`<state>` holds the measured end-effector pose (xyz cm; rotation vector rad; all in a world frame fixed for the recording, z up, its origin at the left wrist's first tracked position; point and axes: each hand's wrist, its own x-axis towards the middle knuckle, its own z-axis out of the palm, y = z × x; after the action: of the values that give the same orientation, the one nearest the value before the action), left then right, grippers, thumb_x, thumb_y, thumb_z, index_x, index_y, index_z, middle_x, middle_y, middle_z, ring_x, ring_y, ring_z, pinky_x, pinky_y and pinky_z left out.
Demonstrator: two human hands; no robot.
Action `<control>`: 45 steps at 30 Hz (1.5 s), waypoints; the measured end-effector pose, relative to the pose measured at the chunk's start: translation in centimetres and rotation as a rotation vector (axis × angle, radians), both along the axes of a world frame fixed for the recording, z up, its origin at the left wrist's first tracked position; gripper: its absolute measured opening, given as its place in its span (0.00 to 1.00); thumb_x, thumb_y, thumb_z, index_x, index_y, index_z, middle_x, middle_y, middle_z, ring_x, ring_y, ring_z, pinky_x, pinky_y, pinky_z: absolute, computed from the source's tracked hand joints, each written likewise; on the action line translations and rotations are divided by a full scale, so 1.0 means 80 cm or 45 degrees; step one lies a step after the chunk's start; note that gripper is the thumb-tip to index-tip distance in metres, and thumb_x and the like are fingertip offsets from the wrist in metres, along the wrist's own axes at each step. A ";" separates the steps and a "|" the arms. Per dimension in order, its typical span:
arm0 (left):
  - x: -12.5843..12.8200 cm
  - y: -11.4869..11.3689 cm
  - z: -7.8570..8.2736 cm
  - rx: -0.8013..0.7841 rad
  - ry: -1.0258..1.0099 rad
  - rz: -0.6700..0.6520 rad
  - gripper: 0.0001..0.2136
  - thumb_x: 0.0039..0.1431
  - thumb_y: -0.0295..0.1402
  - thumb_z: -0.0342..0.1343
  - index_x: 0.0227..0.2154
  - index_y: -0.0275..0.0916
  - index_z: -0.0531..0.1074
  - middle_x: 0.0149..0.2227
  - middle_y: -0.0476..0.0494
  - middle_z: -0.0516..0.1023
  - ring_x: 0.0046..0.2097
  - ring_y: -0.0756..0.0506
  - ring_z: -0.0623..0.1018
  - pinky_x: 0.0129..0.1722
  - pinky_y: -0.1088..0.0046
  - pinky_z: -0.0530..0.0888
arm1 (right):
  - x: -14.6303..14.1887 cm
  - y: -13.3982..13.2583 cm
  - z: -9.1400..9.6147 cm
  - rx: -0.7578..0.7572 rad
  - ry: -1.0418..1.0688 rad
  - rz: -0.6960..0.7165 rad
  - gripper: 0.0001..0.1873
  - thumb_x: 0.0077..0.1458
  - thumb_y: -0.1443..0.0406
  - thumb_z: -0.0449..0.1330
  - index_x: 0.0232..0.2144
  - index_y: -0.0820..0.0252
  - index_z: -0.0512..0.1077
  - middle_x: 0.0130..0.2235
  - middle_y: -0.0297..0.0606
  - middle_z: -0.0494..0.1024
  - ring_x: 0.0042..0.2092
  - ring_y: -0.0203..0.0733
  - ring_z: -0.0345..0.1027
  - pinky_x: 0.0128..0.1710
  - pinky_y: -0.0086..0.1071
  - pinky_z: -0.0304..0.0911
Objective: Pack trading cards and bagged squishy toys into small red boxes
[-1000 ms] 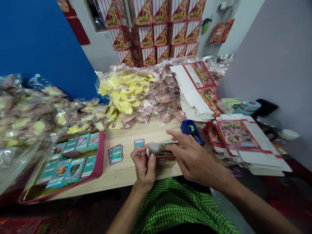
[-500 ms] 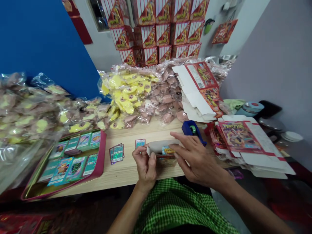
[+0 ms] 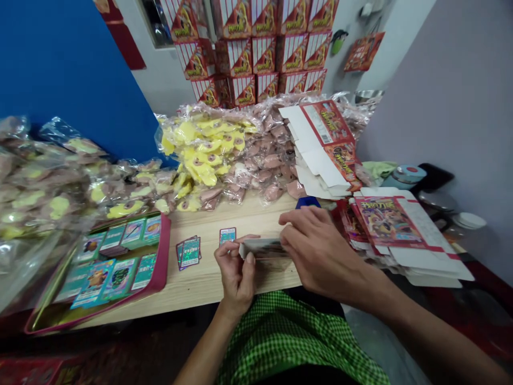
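Above the wooden table (image 3: pixel 202 283) there is a flat pale item (image 3: pixel 264 249) — the left hand (image 3: pixel 235 274) grips one end between thumb and fingers, the right hand (image 3: pixel 316 251) bends its fingers at the other; whether these grip, I cannot tell.

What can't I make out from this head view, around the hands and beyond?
All in the head view:
- Small box: right end hidden by the right hand; contents can't be made out.
- Blue tape dispenser: mostly hidden behind the right hand.
- Lone card: lower part hidden by the left hand.
- Card pile: fine print too small.
- Stacked red boxes: top cut off by the upper edge.
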<state>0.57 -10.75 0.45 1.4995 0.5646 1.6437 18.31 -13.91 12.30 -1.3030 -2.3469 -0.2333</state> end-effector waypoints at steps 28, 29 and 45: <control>-0.023 0.013 -0.009 0.251 0.400 0.133 0.07 0.71 0.28 0.50 0.44 0.40 0.72 0.47 0.38 0.79 0.54 0.41 0.79 0.51 0.61 0.76 | 0.025 -0.021 -0.092 0.121 0.417 0.089 0.18 0.64 0.75 0.51 0.56 0.65 0.66 0.52 0.54 0.73 0.54 0.52 0.69 0.50 0.46 0.68; -0.026 0.014 -0.006 0.259 0.435 0.122 0.07 0.71 0.29 0.50 0.42 0.40 0.73 0.44 0.39 0.79 0.51 0.41 0.79 0.49 0.62 0.77 | 0.024 -0.016 -0.097 0.128 0.433 0.109 0.18 0.64 0.76 0.50 0.55 0.65 0.66 0.52 0.54 0.73 0.55 0.52 0.69 0.50 0.46 0.69; -0.029 0.017 0.015 -0.066 0.243 -0.073 0.10 0.62 0.36 0.65 0.43 0.38 0.77 0.45 0.37 0.83 0.46 0.41 0.83 0.45 0.66 0.78 | 0.022 -0.012 -0.077 -0.084 0.565 0.264 0.12 0.68 0.72 0.49 0.52 0.63 0.65 0.47 0.48 0.73 0.55 0.51 0.68 0.51 0.46 0.72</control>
<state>-1.79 -9.38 1.63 1.6300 0.6568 1.4410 20.07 -14.89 6.13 -1.0037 -2.0943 0.1829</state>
